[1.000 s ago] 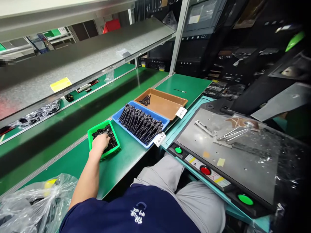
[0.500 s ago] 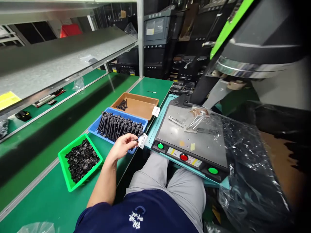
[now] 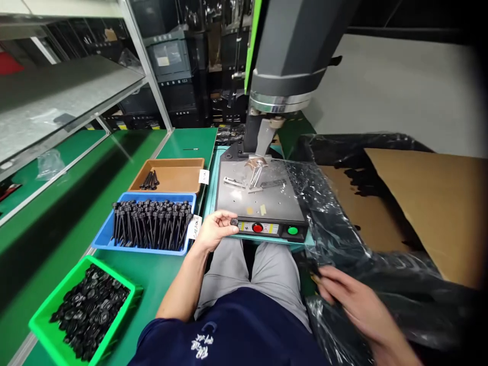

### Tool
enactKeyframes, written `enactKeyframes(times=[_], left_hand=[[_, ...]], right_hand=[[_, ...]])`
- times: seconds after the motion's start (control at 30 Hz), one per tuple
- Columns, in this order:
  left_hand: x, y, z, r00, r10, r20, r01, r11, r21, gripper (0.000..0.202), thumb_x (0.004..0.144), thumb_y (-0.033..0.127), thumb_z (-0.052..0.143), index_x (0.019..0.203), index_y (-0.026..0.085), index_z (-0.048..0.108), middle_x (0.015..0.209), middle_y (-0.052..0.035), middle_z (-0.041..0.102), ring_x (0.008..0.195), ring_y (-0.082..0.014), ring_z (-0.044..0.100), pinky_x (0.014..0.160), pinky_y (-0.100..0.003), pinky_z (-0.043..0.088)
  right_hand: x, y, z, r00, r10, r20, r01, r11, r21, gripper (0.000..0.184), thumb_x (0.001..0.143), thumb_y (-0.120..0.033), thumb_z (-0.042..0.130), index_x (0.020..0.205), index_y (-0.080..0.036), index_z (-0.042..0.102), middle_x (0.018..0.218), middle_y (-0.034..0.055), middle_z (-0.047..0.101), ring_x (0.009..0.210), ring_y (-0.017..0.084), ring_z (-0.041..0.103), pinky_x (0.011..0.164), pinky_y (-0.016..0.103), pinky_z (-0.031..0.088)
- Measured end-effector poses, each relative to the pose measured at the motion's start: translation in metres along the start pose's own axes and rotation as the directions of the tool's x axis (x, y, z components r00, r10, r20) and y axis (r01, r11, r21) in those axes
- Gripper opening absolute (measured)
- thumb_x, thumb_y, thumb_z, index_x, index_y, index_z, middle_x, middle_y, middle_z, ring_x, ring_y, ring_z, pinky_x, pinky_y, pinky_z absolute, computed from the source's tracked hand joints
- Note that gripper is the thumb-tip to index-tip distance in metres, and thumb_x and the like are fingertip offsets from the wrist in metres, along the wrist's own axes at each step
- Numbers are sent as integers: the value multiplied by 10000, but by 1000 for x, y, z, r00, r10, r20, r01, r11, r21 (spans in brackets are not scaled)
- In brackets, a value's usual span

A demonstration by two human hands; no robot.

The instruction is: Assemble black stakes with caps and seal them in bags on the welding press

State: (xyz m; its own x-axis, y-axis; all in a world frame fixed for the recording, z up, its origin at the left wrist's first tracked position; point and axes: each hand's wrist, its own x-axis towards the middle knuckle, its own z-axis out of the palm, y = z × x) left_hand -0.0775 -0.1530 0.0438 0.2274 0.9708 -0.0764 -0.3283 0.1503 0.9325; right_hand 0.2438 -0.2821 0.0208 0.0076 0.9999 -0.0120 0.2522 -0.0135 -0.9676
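Observation:
My left hand (image 3: 215,229) pinches a small black round part (image 3: 234,222) at the front left corner of the press machine's base plate (image 3: 267,195), just left of the red button (image 3: 257,227). My right hand (image 3: 353,300) is low at the right, blurred, fingers curled against the black plastic bag (image 3: 381,264) lining a cardboard box. The green bin (image 3: 49,317) of small black round parts sits at the lower left. The blue tray (image 3: 104,234) of long black pins lies beside my left hand.
A brown tray (image 3: 177,178) with a few black pins lies beyond the blue one. The press head (image 3: 290,76) hangs over a metal fixture (image 3: 253,173). A green button (image 3: 292,231) sits right of the red one. Cardboard flap (image 3: 430,198) at right. A shelf frame stands at left.
My left hand left the green bin, passed the blue tray and reached the machine's front edge with a black part. My view swung right; my right hand came into sight.

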Motion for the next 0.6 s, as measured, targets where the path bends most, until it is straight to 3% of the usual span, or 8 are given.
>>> enactKeyframes(times=[0.1, 0.23, 0.4, 0.5, 0.6], left_hand=[[-2, -4, 11, 1000, -5, 18, 5, 1000, 23, 397, 571, 295, 895, 900, 150, 727, 645, 7, 652, 592, -112, 597, 610, -254, 479], [-6, -5, 15, 999, 40, 8, -40, 999, 12, 425, 552, 283, 904, 922, 163, 731, 699, 5, 656, 616, -96, 566, 626, -242, 457], [-5, -8, 9, 994, 103, -32, -100, 992, 81, 346, 584, 316, 886, 867, 166, 756, 747, -1, 615, 609, -77, 472, 594, -228, 406], [-3, -9, 8, 988, 151, 10, -151, 978, 143, 296, 638, 324, 854, 891, 191, 778, 907, -27, 617, 646, -82, 468, 620, -245, 425], [-3, -6, 9, 986, 142, 81, -157, 964, 214, 300, 706, 329, 807, 990, 235, 784, 905, -25, 599, 686, -102, 493, 670, -266, 448]], right_hand=[[43, -11, 52, 999, 37, 36, -41, 992, 116, 372, 810, -554, 690, 958, -213, 684, 620, 22, 602, 552, 180, 575, 562, 346, 520], [80, -30, 94, 990, -95, 101, 76, 982, 174, 398, 820, -537, 677, 1018, -192, 702, 842, 51, 634, 597, 141, 595, 568, 303, 530], [88, -34, 101, 962, -217, 165, 205, 975, 90, 321, 892, -484, 610, 1026, -217, 728, 959, 73, 624, 605, 126, 599, 569, 286, 531], [89, -35, 99, 957, -243, 160, 237, 970, 58, 315, 903, -474, 598, 1021, -214, 731, 950, 76, 625, 602, 129, 595, 566, 291, 530], [90, -36, 97, 953, -255, 163, 254, 967, 29, 303, 911, -457, 590, 1021, -214, 734, 952, 78, 626, 617, 136, 599, 572, 295, 530]])
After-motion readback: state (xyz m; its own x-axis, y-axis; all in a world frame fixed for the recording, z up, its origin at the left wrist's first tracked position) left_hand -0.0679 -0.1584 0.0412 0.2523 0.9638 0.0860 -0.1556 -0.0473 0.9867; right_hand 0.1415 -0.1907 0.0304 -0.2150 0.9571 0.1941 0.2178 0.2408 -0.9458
